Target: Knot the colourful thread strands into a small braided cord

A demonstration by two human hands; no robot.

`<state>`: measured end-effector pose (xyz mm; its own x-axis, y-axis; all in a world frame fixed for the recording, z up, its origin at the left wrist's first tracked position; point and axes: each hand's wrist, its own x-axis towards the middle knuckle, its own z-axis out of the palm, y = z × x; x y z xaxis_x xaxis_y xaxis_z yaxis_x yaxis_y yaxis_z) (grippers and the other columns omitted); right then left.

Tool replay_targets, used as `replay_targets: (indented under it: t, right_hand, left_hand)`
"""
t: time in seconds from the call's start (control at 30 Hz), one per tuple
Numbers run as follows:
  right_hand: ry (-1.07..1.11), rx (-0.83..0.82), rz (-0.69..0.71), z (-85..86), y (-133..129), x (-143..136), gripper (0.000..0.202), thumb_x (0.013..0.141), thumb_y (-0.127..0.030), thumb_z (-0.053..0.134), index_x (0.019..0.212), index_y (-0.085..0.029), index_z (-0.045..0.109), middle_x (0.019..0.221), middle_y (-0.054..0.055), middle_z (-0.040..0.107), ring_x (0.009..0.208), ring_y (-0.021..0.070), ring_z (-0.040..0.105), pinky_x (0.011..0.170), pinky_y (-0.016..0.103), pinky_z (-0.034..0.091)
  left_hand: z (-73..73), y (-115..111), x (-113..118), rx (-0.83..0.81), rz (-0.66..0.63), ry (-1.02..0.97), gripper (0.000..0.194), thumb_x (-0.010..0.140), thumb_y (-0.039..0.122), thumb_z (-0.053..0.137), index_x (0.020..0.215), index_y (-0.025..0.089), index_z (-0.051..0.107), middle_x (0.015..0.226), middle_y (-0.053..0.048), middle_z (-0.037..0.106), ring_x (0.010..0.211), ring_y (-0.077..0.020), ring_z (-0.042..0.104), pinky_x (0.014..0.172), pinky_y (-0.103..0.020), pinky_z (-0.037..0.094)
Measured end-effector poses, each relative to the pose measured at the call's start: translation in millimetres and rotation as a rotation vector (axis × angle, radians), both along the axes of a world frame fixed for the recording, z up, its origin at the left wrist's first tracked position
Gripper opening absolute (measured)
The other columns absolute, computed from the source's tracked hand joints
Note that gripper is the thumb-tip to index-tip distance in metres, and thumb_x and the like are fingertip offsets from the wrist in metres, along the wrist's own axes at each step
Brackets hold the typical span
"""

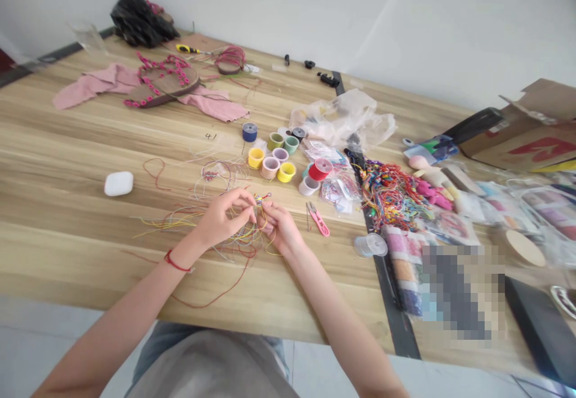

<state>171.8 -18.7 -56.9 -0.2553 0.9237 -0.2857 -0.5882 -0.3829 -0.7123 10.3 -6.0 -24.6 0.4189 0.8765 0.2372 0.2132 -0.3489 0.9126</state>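
Close together over the table, both hands work at a small knotted cord piece (258, 199) in yellow, blue and red, with a small loop at its upper end. My left hand (229, 215) is closed in a pinch, thumb against fingers, on the cords. Fingers of my right hand (279, 224) are closed on the knotted piece from the right. Loose grey, yellow and red cords (180, 218) trail from it under my left hand and across the wood. A red cord (225, 293) curves toward the table's near edge.
Thread spools (270, 167) stand beyond my hands, pink thread snips (318, 219) to the right. A white case (119, 183) lies left. Farther right are a heap of colourful cords (393, 194) and a cardboard box (526, 122). A sandal (166, 83) rests on pink cloth at the back.
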Motion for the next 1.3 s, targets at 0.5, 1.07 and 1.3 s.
replay_targets:
  t: [0.5,1.07,1.3]
  right_hand:
    - [0.122,-0.046,0.032,1.9,-1.4,0.5,0.022,0.075,-0.024,0.074,0.065,-0.017,0.056,0.050,-0.010,0.021,0.045,0.0056,0.019,0.041,0.016,0.025]
    - [-0.018,-0.019,-0.026,3.1,-1.6,0.9,0.026,0.071,-0.031,0.077,0.066,-0.019,0.054,0.050,-0.011,0.019,0.045,0.0065,0.016,0.042,0.021,0.021]
    - [-0.054,0.010,-0.046,2.6,-1.4,0.5,0.025,0.070,-0.032,0.076,0.067,-0.019,0.055,0.051,-0.011,0.020,0.045,0.0063,0.019,0.043,0.021,0.020]
  left_hand:
    - [-20.2,7.4,-0.6,0.521,0.074,0.238,0.013,0.090,0.027,0.063,0.082,0.024,0.073,0.074,-0.002,0.063,0.075,-0.0175,0.056,0.075,-0.033,0.038]
    - [-4.5,5.7,-0.9,0.085,-0.012,-0.159,0.009,0.093,0.028,0.058,0.090,0.019,0.057,0.096,-0.006,0.065,0.093,-0.0187,0.060,0.087,-0.035,0.046]
    - [-3.4,8.2,-7.5,-0.042,0.094,-0.221,0.012,0.094,0.033,0.057,0.095,0.021,0.054,0.068,0.004,0.051,0.057,-0.0113,0.046,0.058,-0.025,0.038]
